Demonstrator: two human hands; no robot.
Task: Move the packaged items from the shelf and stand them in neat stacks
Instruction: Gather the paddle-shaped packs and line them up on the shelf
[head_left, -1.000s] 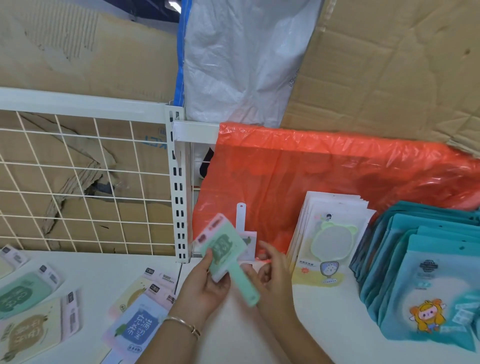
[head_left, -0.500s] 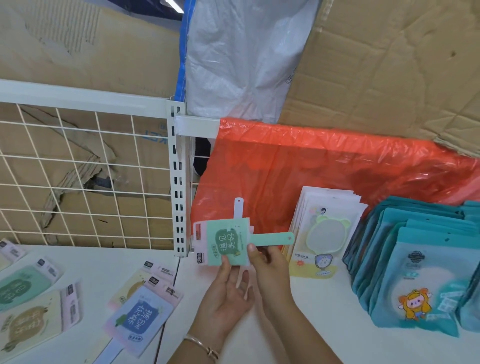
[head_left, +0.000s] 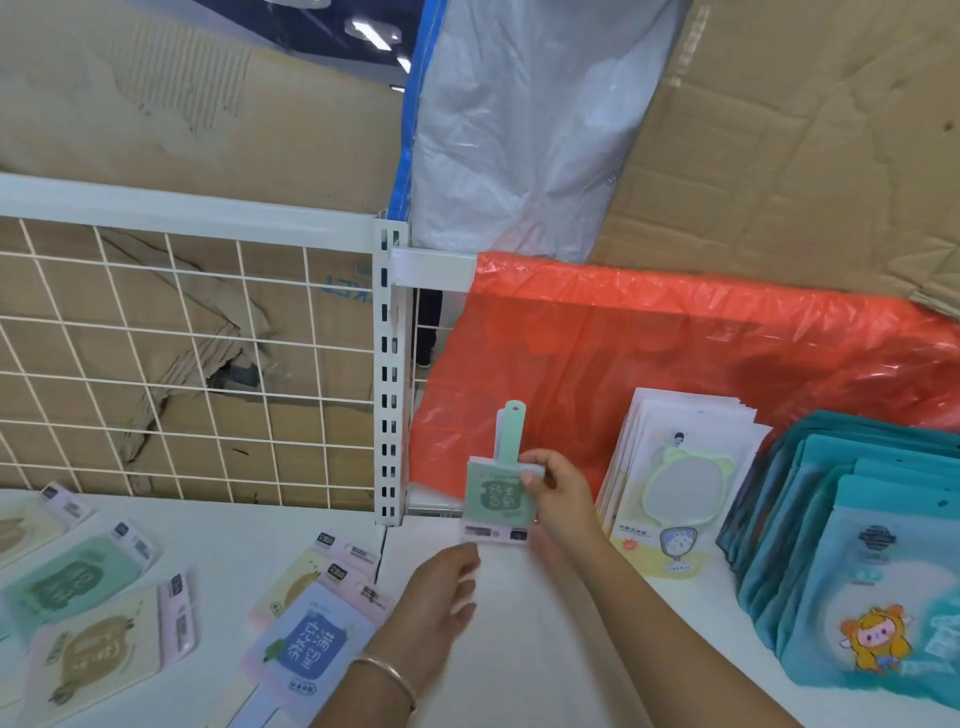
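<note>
- Item in hand: one green packet (head_left: 496, 499), paddle-shaped, held upright at the back edge of the shelf (head_left: 545, 654), handle up. Its pink bottom strip is at or just above the shelf surface; which cannot be told.
- A paler handle shows just behind the green one, so at least one packet seems to stand there already.
- Placement, judged: the red plastic sheet (head_left: 675, 353) gives a surface to lean on. The white mirror packets (head_left: 680, 467) just to the right and the teal pouches (head_left: 857, 545) beyond them lean back the same way. This looks to be a new upright stack beside the post (head_left: 389, 374).
- Right hand (head_left: 558, 499): clamped on the green packet at its upper right edge, thumb on the front face, fingers behind (only partly visible). The high pinch appears meant to steady the packet while its base settles.
- Left hand (head_left: 441, 597): fingers relaxed, holding nothing, just below the pink strip. Contact is blurred and cannot be confirmed. Judged ready to square the base.
- The hands are apart, the left one lower and nearer the front edge.
- Outstanding: flat packets (head_left: 311, 644) lie face-up toward the shelf's left front, before the wire grid (head_left: 182, 364) — not yet stood. Task judged far from complete.
</note>
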